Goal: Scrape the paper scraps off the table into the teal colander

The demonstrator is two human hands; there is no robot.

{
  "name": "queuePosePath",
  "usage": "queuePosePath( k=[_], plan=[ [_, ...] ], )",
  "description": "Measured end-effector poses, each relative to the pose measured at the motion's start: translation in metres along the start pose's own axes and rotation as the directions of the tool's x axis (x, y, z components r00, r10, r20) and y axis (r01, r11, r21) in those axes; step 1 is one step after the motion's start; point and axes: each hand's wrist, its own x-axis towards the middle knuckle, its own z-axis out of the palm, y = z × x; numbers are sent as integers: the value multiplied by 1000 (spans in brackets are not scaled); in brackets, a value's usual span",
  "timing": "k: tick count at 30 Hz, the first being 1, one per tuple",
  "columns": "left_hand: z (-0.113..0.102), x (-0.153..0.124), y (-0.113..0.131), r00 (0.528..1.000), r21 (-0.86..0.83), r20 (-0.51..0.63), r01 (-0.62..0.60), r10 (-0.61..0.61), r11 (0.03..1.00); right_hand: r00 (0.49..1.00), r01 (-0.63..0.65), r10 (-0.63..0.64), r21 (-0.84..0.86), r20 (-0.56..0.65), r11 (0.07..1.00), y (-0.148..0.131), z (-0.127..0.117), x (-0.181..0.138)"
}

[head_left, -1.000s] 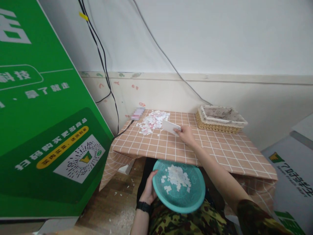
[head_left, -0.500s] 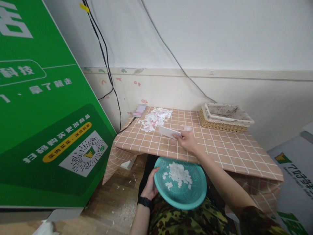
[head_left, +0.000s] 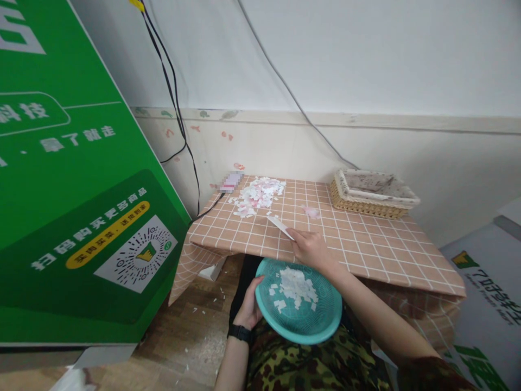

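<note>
My left hand (head_left: 249,307) grips the left rim of a teal plastic basin (head_left: 325,320) held over my lap, just below the table's front edge. White paper scraps (head_left: 296,286) lie in the basin. My right hand (head_left: 311,250) rests on the checked tablecloth (head_left: 366,244) near the front edge, fingers closed on a white card (head_left: 280,226) that points toward the far left. A heap of white and pink paper scraps (head_left: 258,195) lies at the table's back left. A few pink scraps (head_left: 311,212) sit alone near the middle.
A wicker basket with cloth lining (head_left: 372,194) stands at the back right of the table. A large green sign board (head_left: 73,190) leans on the left. Black cables (head_left: 179,119) hang down the wall to a small device (head_left: 231,182). Scraps litter the wooden floor (head_left: 195,336).
My right hand has drawn the white card back from the scrap heap toward the table's front edge. A small clump of pink scraps now lies uncovered mid-table. The basin has stayed in place.
</note>
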Motion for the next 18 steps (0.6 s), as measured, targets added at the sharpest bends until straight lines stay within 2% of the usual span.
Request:
queuePosePath(
  k=[5,8,10,13,18],
  plan=[
    [-1,1,0,1000,-1,-5,26,-26,1000,975,-203,205,27,-83,979,10,-7,-2],
    [-1,1,1,999,3,-1,36,-36,999,911,-382,392,100,-125,919,17,-12,3],
    [0,1,1,1000,2,-1,32,-32,999,873,-450,470,153,-129,880,21,-15,8],
    [1,0,1,1000,-2,3,22,-22,1000,857,-476,502,197,-116,857,24,-15,14],
    [2,-1,1,1000,0,-19,-12,12,1000,868,-469,492,221,-63,855,22,-13,22]
  ],
)
